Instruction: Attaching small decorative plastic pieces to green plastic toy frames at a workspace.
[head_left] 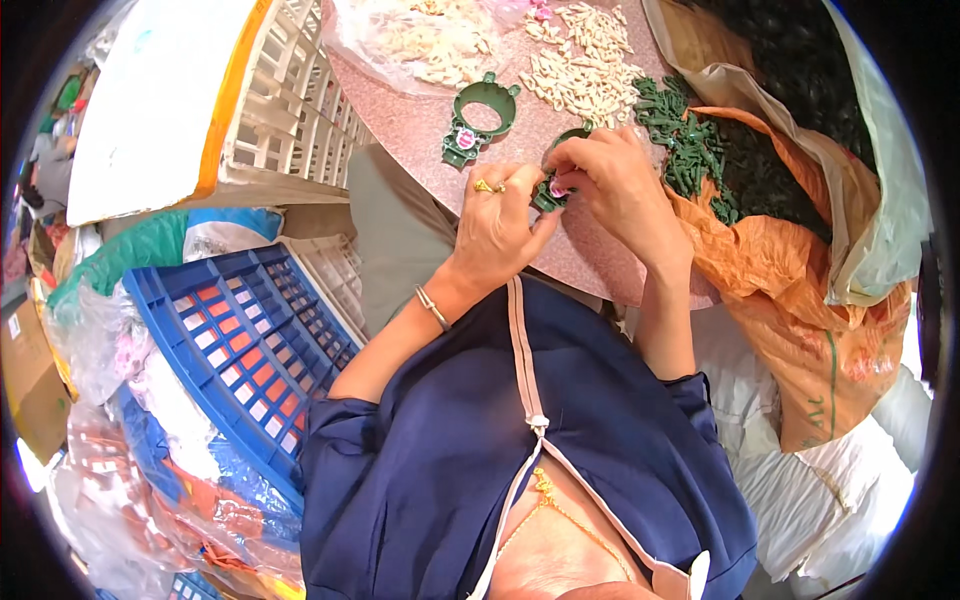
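Both hands meet over a dark green plastic part near the front edge of the pink speckled table. My left hand, with a gold ring, has its fingertips closed on the part's near left side. Bent over it from the right, my right hand pinches at a small pink-and-white piece on the part. The fingers hide much of both. Just beyond my left hand lies a similar green part, with a round ring opening and a pink-and-white piece on its lower end.
Small cream plastic pieces are heaped at the back, beside a clear bag of more. Small dark green pieces lie by an orange woven sack at right. A white crate and blue crate stand at left.
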